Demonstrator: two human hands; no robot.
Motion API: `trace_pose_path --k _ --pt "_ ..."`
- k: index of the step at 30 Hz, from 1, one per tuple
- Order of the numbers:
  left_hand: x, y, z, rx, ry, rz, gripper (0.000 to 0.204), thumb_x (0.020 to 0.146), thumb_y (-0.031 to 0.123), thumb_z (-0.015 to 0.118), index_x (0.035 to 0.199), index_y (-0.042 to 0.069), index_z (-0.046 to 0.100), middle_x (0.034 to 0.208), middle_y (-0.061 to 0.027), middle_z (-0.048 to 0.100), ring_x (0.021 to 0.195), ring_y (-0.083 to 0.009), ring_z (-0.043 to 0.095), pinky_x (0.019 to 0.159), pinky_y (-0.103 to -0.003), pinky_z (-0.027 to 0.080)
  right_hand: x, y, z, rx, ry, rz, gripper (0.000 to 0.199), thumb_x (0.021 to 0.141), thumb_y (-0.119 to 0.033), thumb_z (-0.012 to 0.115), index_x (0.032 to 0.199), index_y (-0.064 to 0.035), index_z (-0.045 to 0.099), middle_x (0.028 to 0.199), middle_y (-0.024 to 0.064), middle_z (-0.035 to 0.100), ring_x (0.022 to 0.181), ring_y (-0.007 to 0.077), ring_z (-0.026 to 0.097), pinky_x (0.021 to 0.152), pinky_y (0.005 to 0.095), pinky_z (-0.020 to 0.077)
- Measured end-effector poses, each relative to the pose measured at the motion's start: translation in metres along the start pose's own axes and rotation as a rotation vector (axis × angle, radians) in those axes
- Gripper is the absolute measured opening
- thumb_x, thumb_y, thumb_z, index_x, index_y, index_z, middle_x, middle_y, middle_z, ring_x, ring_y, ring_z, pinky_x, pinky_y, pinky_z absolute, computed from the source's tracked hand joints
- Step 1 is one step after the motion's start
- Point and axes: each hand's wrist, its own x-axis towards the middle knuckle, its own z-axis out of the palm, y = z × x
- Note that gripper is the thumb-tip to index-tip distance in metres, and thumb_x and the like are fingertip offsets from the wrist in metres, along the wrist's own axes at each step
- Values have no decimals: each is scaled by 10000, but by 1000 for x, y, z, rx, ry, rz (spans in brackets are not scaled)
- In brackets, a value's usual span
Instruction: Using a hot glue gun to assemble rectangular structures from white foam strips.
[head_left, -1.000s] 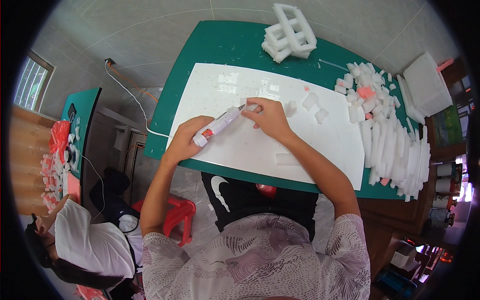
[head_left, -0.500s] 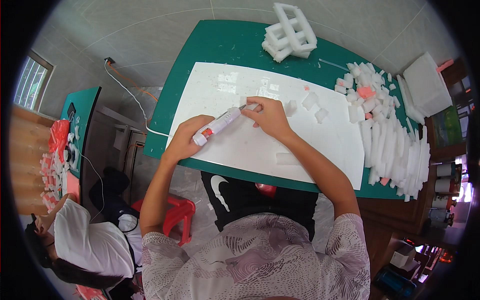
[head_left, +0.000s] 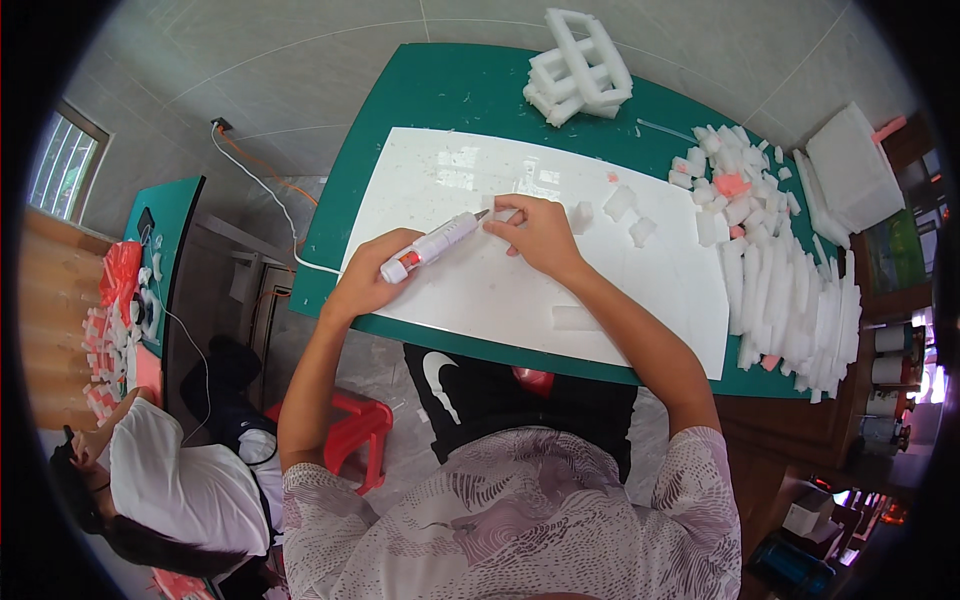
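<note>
My left hand (head_left: 368,278) is wrapped round a white hot glue gun (head_left: 440,245) with a red-orange patch near its back end. The gun slants up to the right, its tip close to the fingertips of my right hand (head_left: 541,236). Those fingers are pinched on a small white foam block (head_left: 489,203), mostly hidden by the hand. Beneath both hands lies a white board (head_left: 470,300) on a green table (head_left: 370,90). Loose foam blocks (head_left: 620,203) rest just right of my right hand, and a longer foam piece (head_left: 575,318) lies below my right forearm.
An open frame of foam strips (head_left: 585,75) stands at the table's far edge. Foam pieces (head_left: 735,190) and long strips (head_left: 790,300) are piled at the right. A white cord (head_left: 262,190) runs left to a wall socket. Another person (head_left: 180,470) sits at the left beside a red stool (head_left: 360,430).
The glue gun has drawn slightly back to the left and turned a little in my left hand. My right hand has stayed almost still.
</note>
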Motion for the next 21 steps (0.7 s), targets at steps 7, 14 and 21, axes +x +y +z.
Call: trace_pose_path --k 7,14,21 --pt "2 3 -4 40 60 40 368 794 -36 672 1160 -8 643 1085 -161 692 991 -307 686 891 -350 512 -1 -2 0 -4 -1 -10 410 871 -183 770 1191 56 676 838 162 728 572 195 697 534 273 506" --pt "12 -1 -4 84 48 23 346 812 -12 649 1157 -13 641 1091 -167 688 999 -316 683 891 -347 512 -2 -2 1 -7 9 -15 398 874 -184 769 1182 53 683 841 166 728 570 201 698 533 276 506" --pt "12 -4 -1 108 61 59 354 804 13 636 1157 -10 643 1097 -173 688 1004 -336 681 893 -358 516 -1 -1 -1 -8 -2 -3 409 873 -185 768 1194 51 679 843 167 729 564 199 697 530 277 503"
